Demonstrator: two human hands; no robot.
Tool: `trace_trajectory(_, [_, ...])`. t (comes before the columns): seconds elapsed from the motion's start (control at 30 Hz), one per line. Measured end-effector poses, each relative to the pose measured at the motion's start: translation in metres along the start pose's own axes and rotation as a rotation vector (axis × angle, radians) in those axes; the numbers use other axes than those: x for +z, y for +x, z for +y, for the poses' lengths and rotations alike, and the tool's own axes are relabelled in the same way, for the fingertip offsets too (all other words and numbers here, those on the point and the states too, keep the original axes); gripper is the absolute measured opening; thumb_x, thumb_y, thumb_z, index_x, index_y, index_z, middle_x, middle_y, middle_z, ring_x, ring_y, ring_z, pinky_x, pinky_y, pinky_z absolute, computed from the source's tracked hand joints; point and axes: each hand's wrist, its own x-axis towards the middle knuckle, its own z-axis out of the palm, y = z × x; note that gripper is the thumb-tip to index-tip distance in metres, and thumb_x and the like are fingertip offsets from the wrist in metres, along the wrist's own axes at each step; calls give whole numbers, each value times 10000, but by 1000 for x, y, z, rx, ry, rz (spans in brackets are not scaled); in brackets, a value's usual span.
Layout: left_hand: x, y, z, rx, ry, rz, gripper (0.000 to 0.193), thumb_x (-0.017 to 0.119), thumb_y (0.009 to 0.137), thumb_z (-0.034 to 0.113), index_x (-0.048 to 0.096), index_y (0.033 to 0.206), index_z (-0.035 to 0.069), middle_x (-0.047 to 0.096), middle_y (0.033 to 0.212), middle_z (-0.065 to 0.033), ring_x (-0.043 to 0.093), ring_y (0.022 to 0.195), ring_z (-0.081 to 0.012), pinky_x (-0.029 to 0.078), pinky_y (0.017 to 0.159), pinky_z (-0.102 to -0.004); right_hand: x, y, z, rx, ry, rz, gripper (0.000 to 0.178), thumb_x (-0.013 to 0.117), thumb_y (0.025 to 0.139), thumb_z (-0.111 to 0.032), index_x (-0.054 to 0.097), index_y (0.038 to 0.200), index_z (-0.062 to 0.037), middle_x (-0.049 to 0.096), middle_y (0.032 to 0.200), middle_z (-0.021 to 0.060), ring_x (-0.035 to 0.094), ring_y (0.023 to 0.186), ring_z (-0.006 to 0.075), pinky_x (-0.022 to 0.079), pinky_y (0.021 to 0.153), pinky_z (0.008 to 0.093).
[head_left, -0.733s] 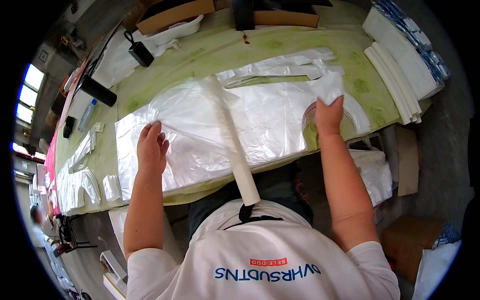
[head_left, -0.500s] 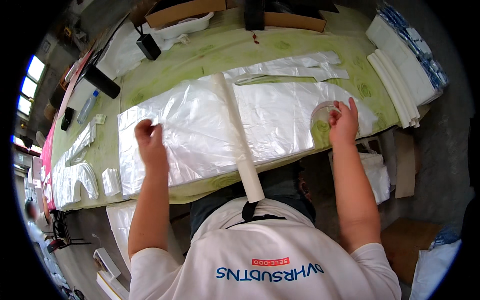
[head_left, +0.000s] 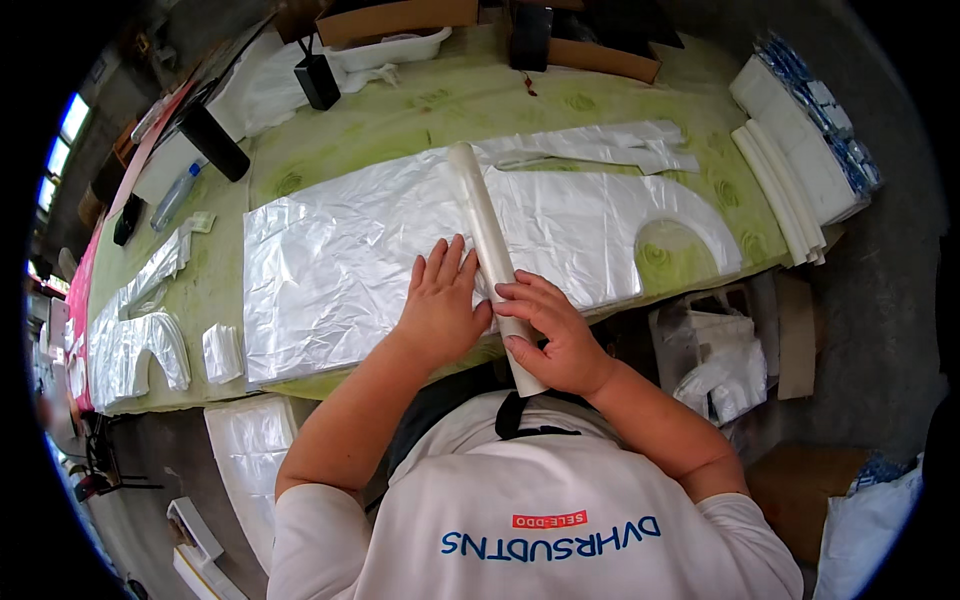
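A stack of thin, shiny clear plastic apron-shaped sheets [head_left: 330,265] lies on the table, with a curved cutout at its right end. Across it, slanting toward my body, lies a pale roll [head_left: 490,235]; its near end overhangs the table edge by my waist. My left hand [head_left: 438,305] lies flat on the plastic just left of the roll, fingers spread and the thumb near the roll's side. On the roll itself rests my right hand [head_left: 555,335], with fingers apart and fingertips over the roll, not wrapped round it.
The table has a green patterned cover [head_left: 400,115]. Folded plastic pieces [head_left: 150,350], a bottle [head_left: 176,197] and a black cylinder [head_left: 213,143] are at left. Cardboard boxes [head_left: 400,20] stand at the back. White rolls [head_left: 775,190] and stacked packs [head_left: 800,140] lie at right.
Both hands have come inward from the two ends of the plastic to the middle. My left hand now lies beside the roll and my right hand on it. The plastic lies flatter.
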Motion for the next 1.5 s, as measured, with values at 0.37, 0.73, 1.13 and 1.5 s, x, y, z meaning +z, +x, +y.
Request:
trace_trajectory(0.37, [-33,23,-9,283,-196,149,233,670,920,154,726,1122,52,644,1312,-151,495,1330,-408,399,1124,-477,6,8,-21,-45,-29,132,269,698,799,-6,673,1066,-36,678,1101,149,601,1108,391,482,1000,471])
trace_trajectory(0.73, [-33,-44,-41,39,-263,179,526,719,835,170,627,1350,115,339,1605,-199,203,1513,-472,236,1218,-552,43,80,30,119,-546,-99,589,777,823,-359,621,1376,-234,286,1594,240,194,1472,538,167,1157,722])
trace_trajectory(1.13, [-35,-46,-48,12,-333,169,530,682,826,144,635,1351,85,275,1638,-217,190,1528,-456,253,1219,-513,-79,195,170,1070,-725,-96,783,520,903,-696,537,1476,-162,185,1683,144,83,1557,381,88,1215,648])
trace_trajectory(1.5, [-34,-46,-47,37,-374,182,558,672,809,100,620,1363,67,264,1649,-202,163,1539,-449,234,1227,-512,-266,43,197,589,-1077,360,710,745,857,-399,504,1489,-184,490,1470,264,416,1386,468,352,1150,511])
